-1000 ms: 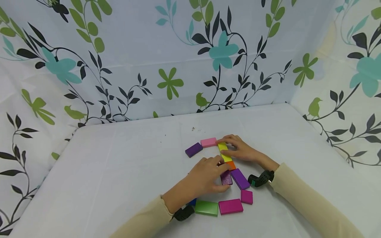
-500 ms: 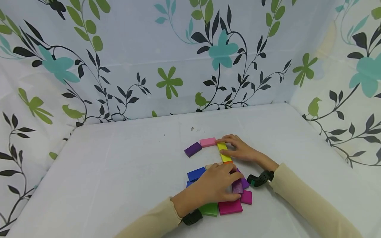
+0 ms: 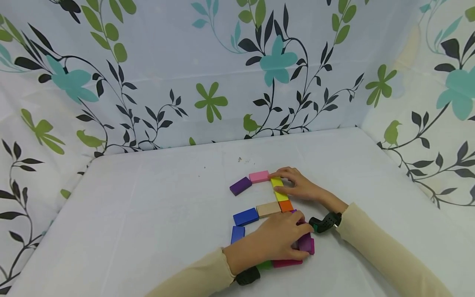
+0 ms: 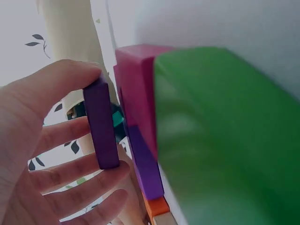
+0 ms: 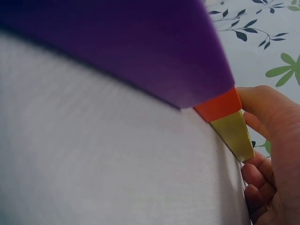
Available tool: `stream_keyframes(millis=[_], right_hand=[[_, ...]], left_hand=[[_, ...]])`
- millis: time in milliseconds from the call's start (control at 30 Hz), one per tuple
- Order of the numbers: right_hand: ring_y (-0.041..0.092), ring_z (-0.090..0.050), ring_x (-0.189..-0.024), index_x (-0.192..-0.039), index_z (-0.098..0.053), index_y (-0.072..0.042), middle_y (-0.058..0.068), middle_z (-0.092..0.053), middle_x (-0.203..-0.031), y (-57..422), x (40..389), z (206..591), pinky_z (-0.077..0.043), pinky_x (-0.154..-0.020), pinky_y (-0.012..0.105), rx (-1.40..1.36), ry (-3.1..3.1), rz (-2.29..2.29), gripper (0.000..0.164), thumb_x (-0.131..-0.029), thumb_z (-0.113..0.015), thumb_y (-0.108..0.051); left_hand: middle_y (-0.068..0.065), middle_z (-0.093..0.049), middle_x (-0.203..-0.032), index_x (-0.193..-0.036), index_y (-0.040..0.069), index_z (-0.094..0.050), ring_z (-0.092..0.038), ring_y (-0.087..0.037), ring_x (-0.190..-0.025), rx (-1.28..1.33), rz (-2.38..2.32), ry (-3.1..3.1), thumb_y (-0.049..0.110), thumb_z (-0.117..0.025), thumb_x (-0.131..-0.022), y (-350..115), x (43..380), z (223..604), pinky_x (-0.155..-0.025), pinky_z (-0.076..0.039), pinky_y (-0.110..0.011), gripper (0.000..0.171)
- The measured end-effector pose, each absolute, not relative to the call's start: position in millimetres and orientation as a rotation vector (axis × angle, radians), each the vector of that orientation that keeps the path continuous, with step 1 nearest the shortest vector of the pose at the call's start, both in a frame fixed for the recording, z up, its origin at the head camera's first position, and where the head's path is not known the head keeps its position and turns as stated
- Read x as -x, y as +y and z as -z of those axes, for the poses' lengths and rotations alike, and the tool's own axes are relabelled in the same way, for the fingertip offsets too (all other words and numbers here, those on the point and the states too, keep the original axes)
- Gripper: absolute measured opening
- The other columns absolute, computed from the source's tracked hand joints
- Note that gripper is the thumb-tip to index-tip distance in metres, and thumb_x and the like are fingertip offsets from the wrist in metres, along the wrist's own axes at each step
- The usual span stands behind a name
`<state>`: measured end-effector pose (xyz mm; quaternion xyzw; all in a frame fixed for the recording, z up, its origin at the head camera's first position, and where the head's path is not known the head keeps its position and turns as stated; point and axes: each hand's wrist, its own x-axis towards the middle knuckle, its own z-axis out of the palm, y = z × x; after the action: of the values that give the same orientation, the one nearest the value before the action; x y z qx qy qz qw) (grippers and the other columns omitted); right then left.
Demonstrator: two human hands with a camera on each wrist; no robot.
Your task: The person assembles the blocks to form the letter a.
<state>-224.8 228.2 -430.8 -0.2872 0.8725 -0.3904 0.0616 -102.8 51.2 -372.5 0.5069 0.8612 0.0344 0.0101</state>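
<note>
My left hand [image 3: 276, 237] holds a purple block [image 4: 101, 124] between thumb and fingertips. In the head view, this block hovers over the right side of a chain of coloured blocks, partly hiding a magenta block [image 4: 136, 89] and a violet block [image 4: 145, 164]. My right hand [image 3: 298, 184] has thumb and fingers about a yellow block [image 3: 280, 190] on the table. An orange block [image 3: 285, 206] touches the yellow block's near end. In the right wrist view, fingertips meet the yellow block's far end, with the thumb along its side.
Pink [image 3: 259, 177] and dark purple [image 3: 241, 186] blocks lie at the chain's far end. Tan [image 3: 268, 209] and blue [image 3: 246, 216] blocks extend leftward from the orange one. Another blue block [image 3: 238, 234] and a green block [image 4: 225, 136] lie nearer. White cloth [image 3: 159, 214] covers the table.
My left hand has moved right and nearer with the purple block, uncovering the tan and blue blocks and covering part of the magenta ones. The right hand stays at the yellow block.
</note>
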Motion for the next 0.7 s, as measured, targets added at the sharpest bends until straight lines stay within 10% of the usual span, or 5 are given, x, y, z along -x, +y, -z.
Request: stream_keyframes(millis=[700], right_hand=[[0.038, -0.033, -0.13, -0.134, -0.059, -0.014, 0.018, -0.044, -0.14, 230.4, 226.3, 433.8, -0.029, -0.105, 0.064, 0.872, 2.635, 1.192, 0.044, -0.092, -0.066, -0.023]], left_hand=[[0.006, -0.046, -0.139, -0.139, 0.032, -0.05, -0.052, -0.01, -0.117, -1.634, -0.11, 2.516, 0.043, -0.059, -0.088, 45.8, 106.2, 382.4, -0.099, -0.039, -0.038, 0.053]])
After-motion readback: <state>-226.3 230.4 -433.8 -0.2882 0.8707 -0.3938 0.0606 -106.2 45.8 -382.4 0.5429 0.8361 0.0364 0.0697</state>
